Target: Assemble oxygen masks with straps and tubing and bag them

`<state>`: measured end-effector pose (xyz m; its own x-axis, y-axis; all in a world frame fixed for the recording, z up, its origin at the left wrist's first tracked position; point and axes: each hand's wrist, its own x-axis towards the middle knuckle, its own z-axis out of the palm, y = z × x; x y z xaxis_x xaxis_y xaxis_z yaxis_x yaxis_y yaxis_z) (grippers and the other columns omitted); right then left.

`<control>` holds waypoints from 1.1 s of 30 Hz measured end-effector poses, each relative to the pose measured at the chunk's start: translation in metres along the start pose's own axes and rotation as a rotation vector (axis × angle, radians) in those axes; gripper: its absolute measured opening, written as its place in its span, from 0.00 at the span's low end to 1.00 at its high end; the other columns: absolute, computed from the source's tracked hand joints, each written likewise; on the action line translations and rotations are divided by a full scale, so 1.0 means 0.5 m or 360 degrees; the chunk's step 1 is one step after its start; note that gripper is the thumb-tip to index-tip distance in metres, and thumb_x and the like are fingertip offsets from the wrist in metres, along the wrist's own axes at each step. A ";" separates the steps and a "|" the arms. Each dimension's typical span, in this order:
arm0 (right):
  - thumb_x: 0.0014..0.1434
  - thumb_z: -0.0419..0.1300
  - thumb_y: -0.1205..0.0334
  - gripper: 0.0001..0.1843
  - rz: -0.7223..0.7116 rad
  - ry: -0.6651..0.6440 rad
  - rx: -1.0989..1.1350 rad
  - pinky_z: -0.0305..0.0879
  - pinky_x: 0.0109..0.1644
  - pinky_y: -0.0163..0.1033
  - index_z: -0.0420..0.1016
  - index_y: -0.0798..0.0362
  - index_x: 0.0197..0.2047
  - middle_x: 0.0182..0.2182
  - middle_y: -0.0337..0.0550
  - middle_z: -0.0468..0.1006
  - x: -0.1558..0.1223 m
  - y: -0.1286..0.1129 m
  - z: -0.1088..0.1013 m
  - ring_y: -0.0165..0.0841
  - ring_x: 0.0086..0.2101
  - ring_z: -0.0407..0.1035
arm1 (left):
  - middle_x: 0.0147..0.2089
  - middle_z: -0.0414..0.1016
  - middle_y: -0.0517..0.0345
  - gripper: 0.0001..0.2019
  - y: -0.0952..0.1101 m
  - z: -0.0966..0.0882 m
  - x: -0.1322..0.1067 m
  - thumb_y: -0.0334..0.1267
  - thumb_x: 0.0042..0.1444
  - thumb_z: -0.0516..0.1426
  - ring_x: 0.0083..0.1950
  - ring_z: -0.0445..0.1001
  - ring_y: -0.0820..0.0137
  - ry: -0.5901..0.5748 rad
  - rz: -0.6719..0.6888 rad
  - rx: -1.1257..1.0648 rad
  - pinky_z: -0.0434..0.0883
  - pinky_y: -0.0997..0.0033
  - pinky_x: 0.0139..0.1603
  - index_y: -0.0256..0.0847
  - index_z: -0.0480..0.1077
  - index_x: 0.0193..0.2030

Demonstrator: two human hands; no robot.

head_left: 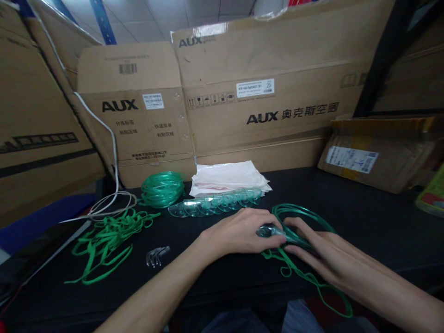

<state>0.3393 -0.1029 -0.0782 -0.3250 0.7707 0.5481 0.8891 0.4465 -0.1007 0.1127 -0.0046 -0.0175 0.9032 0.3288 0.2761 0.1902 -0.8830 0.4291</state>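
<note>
My left hand [255,231] is closed around a clear, green-tinted plastic mask [267,230], mostly hidden by the fingers. Just right of it, my right hand [314,243] grips the gathered end of a coil of clear green tubing [305,210], which loops up behind the fingers. From beneath both hands a thin green elastic strap [312,276] hangs towards the table's front edge. Beyond my left hand lies an overlapping row of clear green mask shells [218,203].
Behind the row sits a stack of white packets [229,178]. Further left are a green tubing coil [162,189], a heap of green straps [107,236] and several small metal strips [157,255]. Cardboard panels [222,125] wall the back; a carton [367,152] stands right.
</note>
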 end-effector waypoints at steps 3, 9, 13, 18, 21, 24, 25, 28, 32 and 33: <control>0.76 0.40 0.49 0.25 -0.0215 0.0110 -0.0172 0.79 0.33 0.40 0.57 0.56 0.67 0.45 0.57 0.85 0.008 -0.011 0.007 0.44 0.36 0.84 | 0.46 0.81 0.54 0.10 0.003 -0.006 0.001 0.40 0.67 0.58 0.47 0.79 0.67 -0.0041 -0.0034 -0.0038 0.71 0.71 0.53 0.39 0.78 0.48; 0.77 0.40 0.55 0.19 -0.0314 0.0172 -0.0106 0.79 0.30 0.38 0.63 0.55 0.60 0.42 0.53 0.87 0.024 -0.019 0.010 0.41 0.32 0.84 | 0.45 0.81 0.55 0.11 -0.001 -0.009 0.004 0.41 0.68 0.58 0.47 0.79 0.68 -0.0075 -0.0054 -0.0077 0.70 0.73 0.51 0.38 0.77 0.48; 0.77 0.42 0.57 0.20 -0.0287 0.0108 -0.0030 0.79 0.30 0.38 0.69 0.56 0.59 0.42 0.54 0.86 0.021 -0.016 0.013 0.41 0.32 0.84 | 0.46 0.80 0.54 0.10 -0.008 -0.010 0.002 0.40 0.67 0.58 0.48 0.78 0.67 -0.0075 -0.0045 -0.0066 0.70 0.71 0.52 0.39 0.77 0.48; 0.76 0.46 0.57 0.19 -0.0264 0.0094 0.0075 0.78 0.31 0.36 0.75 0.54 0.55 0.42 0.51 0.86 0.021 -0.019 0.009 0.38 0.32 0.83 | 0.47 0.80 0.55 0.09 -0.013 -0.011 0.000 0.41 0.67 0.59 0.49 0.78 0.67 -0.0083 -0.0056 -0.0110 0.70 0.71 0.53 0.40 0.77 0.48; 0.75 0.48 0.59 0.17 -0.0275 0.0158 0.0108 0.78 0.33 0.35 0.77 0.53 0.54 0.40 0.48 0.86 0.019 -0.020 0.006 0.37 0.31 0.82 | 0.47 0.80 0.55 0.10 -0.016 -0.008 -0.001 0.42 0.67 0.58 0.48 0.78 0.67 -0.0069 -0.0021 -0.0139 0.70 0.71 0.53 0.40 0.76 0.48; 0.74 0.50 0.59 0.17 -0.0269 0.0167 0.0119 0.78 0.33 0.36 0.78 0.53 0.54 0.37 0.47 0.86 0.017 -0.019 0.005 0.36 0.29 0.81 | 0.46 0.78 0.54 0.11 -0.017 -0.003 -0.005 0.43 0.68 0.58 0.48 0.77 0.68 -0.0039 0.0017 -0.0163 0.70 0.71 0.52 0.39 0.76 0.48; 0.74 0.51 0.59 0.17 -0.0268 0.0154 0.0126 0.77 0.33 0.36 0.78 0.54 0.54 0.37 0.47 0.85 0.016 -0.019 0.005 0.36 0.29 0.81 | 0.46 0.78 0.54 0.11 -0.016 -0.001 -0.007 0.43 0.68 0.58 0.48 0.77 0.68 -0.0036 0.0018 -0.0166 0.70 0.71 0.52 0.39 0.75 0.48; 0.74 0.50 0.60 0.16 -0.0279 0.0123 0.0172 0.75 0.32 0.35 0.78 0.54 0.53 0.34 0.46 0.84 0.018 -0.020 0.002 0.34 0.27 0.80 | 0.47 0.76 0.53 0.11 -0.010 0.002 -0.015 0.42 0.69 0.56 0.49 0.76 0.67 -0.0032 0.0018 -0.0147 0.70 0.71 0.54 0.39 0.74 0.50; 0.74 0.51 0.61 0.15 -0.0281 0.0110 0.0246 0.71 0.30 0.34 0.79 0.53 0.50 0.31 0.44 0.82 0.021 -0.023 0.000 0.32 0.26 0.77 | 0.49 0.73 0.52 0.11 0.006 0.002 -0.028 0.42 0.71 0.52 0.50 0.75 0.66 -0.0040 0.0012 -0.0040 0.71 0.68 0.55 0.39 0.70 0.53; 0.74 0.51 0.61 0.15 -0.0283 0.0109 0.0258 0.69 0.30 0.33 0.79 0.53 0.49 0.30 0.43 0.81 0.022 -0.024 -0.001 0.31 0.25 0.76 | 0.50 0.72 0.51 0.11 0.011 0.002 -0.031 0.42 0.72 0.52 0.50 0.75 0.66 -0.0056 -0.0013 0.0002 0.72 0.68 0.54 0.40 0.69 0.53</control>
<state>0.3254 -0.1000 -0.0708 -0.4445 0.6434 0.6233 0.7548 0.6437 -0.1262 0.1002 -0.0146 -0.0201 0.9145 0.3241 0.2422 0.1982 -0.8806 0.4304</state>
